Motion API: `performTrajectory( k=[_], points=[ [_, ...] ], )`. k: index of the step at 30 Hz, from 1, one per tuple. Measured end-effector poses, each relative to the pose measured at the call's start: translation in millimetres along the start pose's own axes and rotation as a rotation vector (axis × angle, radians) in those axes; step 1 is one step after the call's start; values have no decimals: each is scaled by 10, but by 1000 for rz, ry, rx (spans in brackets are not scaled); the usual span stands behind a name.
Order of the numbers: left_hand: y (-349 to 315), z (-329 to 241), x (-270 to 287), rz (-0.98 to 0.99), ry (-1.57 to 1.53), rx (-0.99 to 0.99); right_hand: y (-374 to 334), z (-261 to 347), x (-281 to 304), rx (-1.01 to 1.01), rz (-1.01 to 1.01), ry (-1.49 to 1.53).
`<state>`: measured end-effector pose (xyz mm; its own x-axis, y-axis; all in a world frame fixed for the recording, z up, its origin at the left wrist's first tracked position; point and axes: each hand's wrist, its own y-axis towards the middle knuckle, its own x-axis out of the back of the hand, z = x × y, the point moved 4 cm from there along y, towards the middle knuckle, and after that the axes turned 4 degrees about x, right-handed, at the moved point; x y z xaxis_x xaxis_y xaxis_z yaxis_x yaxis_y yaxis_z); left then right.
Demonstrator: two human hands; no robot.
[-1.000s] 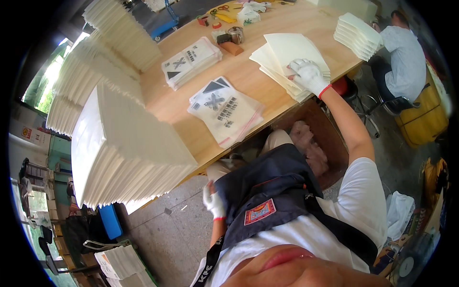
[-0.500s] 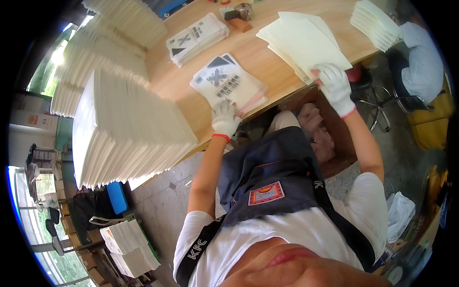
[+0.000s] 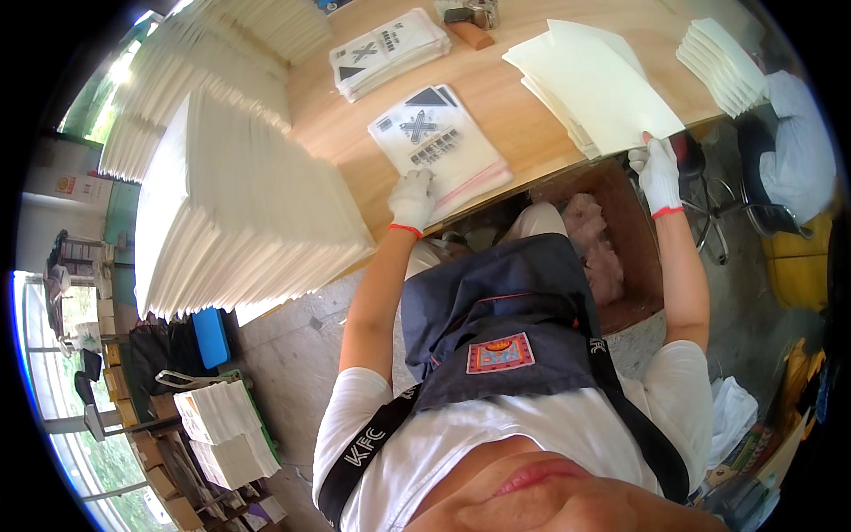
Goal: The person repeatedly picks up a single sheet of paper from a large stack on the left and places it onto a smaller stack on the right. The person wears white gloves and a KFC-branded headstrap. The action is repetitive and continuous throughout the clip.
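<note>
My left hand [image 3: 413, 200], in a white glove with a red cuff, rests at the near left corner of a stack of printed clear plastic bags [image 3: 448, 146]. Its fingers are curled in and closed on the bag's edge. At the near right corner of a fanned pile of cream paper sheets [image 3: 598, 93], my right hand [image 3: 658, 176], gloved alike, pinches the edge of the top sheet. The thumb lies above the sheet and its bare tip shows; the other fingers are curled below.
Tall stacks of white paper [image 3: 253, 213] stand on the table's left. Another pile of printed bags [image 3: 390, 55] and a tape dispenser [image 3: 470, 22] lie farther back. More sheets [image 3: 722, 66] sit at the right edge. Below the table is a brown box [image 3: 634, 257] with crumpled plastic.
My right hand has gone from lying on top of the sheets to pinching their near corner. My left hand's fingers have curled in at the bag's edge. The view has shifted slightly.
</note>
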<state>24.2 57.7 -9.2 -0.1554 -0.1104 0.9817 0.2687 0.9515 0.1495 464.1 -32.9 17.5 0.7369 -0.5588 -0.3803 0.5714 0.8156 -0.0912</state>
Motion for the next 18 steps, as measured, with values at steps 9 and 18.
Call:
performTrajectory(
  k=[9,18],
  points=[
    [-85,289,-189,-80,-206,18,-1183,-347,-544,-438,445,209],
    [-77,187,21,-184,-317,-43,-1432,-1568,-154,-579,377,431]
  ],
)
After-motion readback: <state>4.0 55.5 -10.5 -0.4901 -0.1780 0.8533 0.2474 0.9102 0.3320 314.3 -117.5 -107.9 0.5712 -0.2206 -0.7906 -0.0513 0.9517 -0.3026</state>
